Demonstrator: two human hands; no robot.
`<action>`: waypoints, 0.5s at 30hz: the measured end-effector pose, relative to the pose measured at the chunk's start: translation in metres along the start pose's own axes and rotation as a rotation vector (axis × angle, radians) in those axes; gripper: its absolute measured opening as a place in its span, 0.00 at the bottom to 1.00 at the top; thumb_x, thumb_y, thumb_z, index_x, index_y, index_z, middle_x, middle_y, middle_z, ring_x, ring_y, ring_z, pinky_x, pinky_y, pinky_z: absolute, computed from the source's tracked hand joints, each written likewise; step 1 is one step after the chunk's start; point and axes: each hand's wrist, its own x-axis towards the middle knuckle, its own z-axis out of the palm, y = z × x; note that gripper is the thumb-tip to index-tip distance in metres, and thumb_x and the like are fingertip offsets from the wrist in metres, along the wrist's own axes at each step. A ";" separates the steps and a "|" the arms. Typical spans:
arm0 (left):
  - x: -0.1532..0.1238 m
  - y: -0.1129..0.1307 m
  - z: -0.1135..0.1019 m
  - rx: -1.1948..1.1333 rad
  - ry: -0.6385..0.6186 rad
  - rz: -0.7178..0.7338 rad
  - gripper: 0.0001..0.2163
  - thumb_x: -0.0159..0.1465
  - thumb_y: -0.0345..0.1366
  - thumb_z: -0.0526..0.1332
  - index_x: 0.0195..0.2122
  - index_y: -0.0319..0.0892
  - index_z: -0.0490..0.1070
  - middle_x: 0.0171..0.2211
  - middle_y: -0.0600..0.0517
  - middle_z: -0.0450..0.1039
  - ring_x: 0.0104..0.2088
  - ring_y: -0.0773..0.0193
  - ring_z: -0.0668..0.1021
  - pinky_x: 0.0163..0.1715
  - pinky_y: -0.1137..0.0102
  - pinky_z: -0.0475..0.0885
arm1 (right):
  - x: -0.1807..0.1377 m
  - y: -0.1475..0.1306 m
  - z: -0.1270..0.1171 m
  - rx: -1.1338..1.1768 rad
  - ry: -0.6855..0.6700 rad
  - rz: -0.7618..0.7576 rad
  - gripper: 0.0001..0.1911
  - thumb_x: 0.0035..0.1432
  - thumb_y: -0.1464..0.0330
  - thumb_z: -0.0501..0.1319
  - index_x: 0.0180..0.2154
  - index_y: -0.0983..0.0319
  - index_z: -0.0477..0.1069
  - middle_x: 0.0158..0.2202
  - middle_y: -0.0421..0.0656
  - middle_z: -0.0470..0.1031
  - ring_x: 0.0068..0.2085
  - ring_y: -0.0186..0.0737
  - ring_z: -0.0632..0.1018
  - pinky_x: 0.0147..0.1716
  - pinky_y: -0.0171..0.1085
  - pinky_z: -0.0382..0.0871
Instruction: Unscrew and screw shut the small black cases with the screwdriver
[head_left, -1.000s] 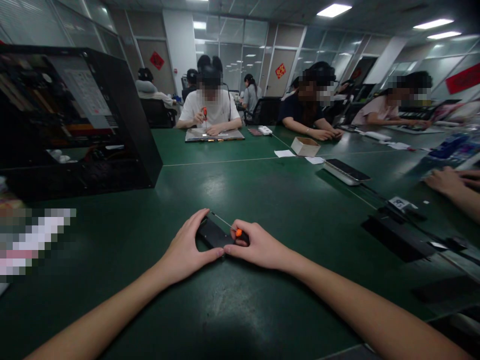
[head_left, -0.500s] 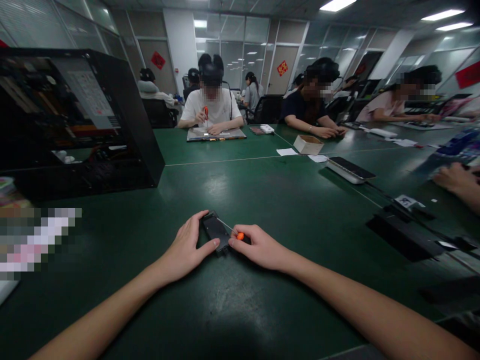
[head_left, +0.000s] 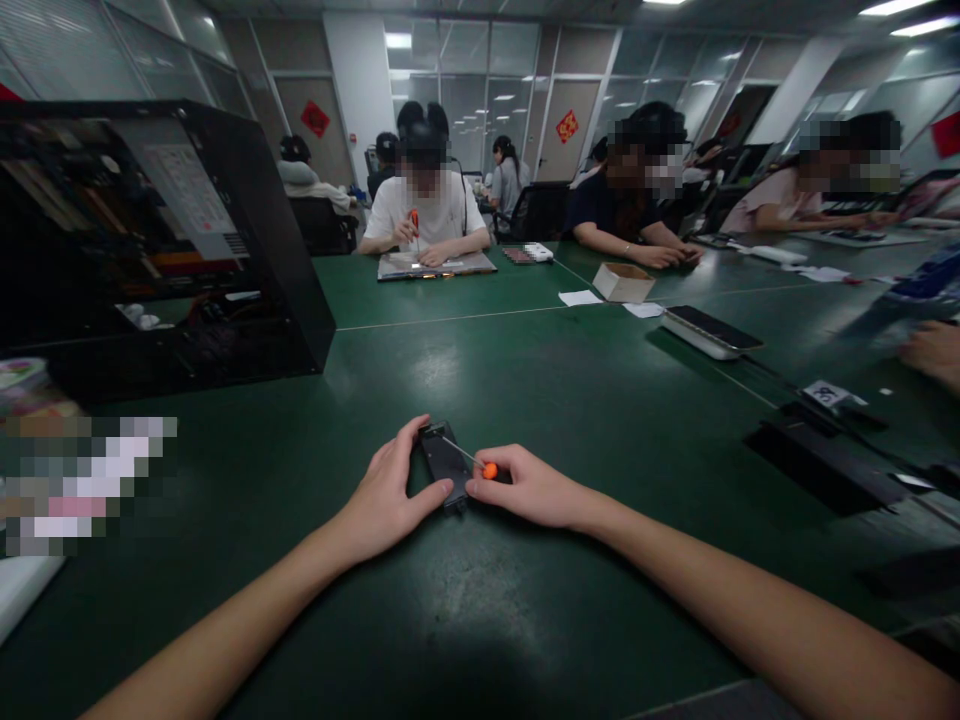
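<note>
A small black rectangular case (head_left: 447, 462) lies on the green table in front of me, its recessed face up. My left hand (head_left: 394, 492) grips it from the left, fingers along the far end and thumb on the near edge. In my right hand (head_left: 521, 487) is a screwdriver (head_left: 490, 470) with an orange handle, mostly hidden by the fingers. Its thin metal shaft slants left across the case, with the tip near the far end. Whether the tip touches a screw I cannot tell.
An opened black computer tower (head_left: 292, 260) stands at the left on the green table (head_left: 525, 380). Further right are a small open box (head_left: 624, 282), a phone on a white block (head_left: 711, 330) and black power gear with cables (head_left: 821, 460). Several people work around, one opposite with a flat panel (head_left: 435, 265).
The view has shifted a little, so everything sits slightly further right. The screwdriver's tip stays near the case's far end, and both hands keep their holds.
</note>
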 end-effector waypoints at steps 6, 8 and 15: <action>0.000 0.001 0.004 0.019 0.015 -0.019 0.44 0.59 0.55 0.66 0.71 0.43 0.48 0.69 0.35 0.56 0.68 0.35 0.61 0.64 0.40 0.58 | 0.002 -0.002 -0.002 0.001 -0.040 -0.013 0.16 0.59 0.58 0.64 0.27 0.62 0.66 0.25 0.35 0.63 0.28 0.32 0.64 0.29 0.34 0.57; -0.001 0.001 0.003 -0.010 0.014 -0.028 0.45 0.59 0.54 0.67 0.71 0.43 0.48 0.69 0.35 0.57 0.68 0.35 0.62 0.64 0.39 0.59 | 0.004 -0.003 -0.002 0.019 -0.019 -0.009 0.17 0.60 0.56 0.63 0.28 0.62 0.66 0.25 0.35 0.62 0.28 0.32 0.63 0.29 0.34 0.58; -0.006 0.006 0.004 -0.135 0.041 0.034 0.49 0.57 0.47 0.72 0.72 0.48 0.43 0.70 0.37 0.55 0.65 0.40 0.67 0.65 0.44 0.61 | 0.006 0.004 -0.010 0.102 0.353 -0.065 0.16 0.68 0.52 0.52 0.38 0.57 0.59 0.31 0.35 0.61 0.30 0.34 0.66 0.30 0.34 0.63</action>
